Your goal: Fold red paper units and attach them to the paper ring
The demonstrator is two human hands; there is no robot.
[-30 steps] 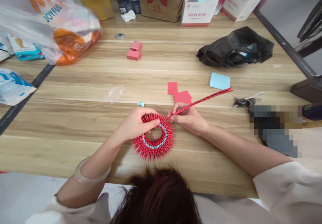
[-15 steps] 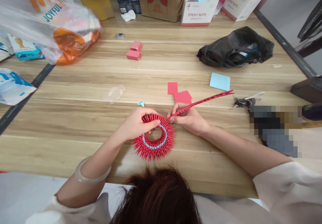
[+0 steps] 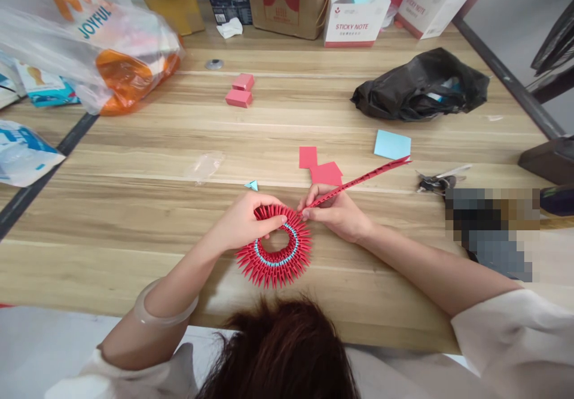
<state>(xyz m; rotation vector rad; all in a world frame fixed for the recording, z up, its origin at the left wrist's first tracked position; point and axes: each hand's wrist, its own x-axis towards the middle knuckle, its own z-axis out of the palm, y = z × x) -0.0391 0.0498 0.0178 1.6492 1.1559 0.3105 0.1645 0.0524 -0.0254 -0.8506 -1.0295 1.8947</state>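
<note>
A round ring of folded red paper pieces (image 3: 272, 272) with a light-blue inner row lies low over the table. My left hand (image 3: 253, 219) grips its upper left side, thumb on top and fingers curled at the far edge. In my right hand (image 3: 334, 210), thumb and fingers pinch the near end of a long strip of nested red paper pieces (image 3: 372, 174). That end meets the ring's upper right edge; whether it is joined there I cannot tell. The strip slants up to the right. A small folded blue piece (image 3: 252, 185) lies beyond my left hand.
Red paper squares (image 3: 326, 173) and a blue paper pad (image 3: 392, 144) lie past my right hand. Two red paper blocks (image 3: 239, 98) sit farther back. A black plastic bag (image 3: 421, 85) is at the right, a printed plastic bag (image 3: 134, 70) at the left. Boxes (image 3: 352, 25) line the back.
The far end of the red strip has swung slightly left and up, and its near end sits at the ring's edge. Both hands have stayed almost in place.
</note>
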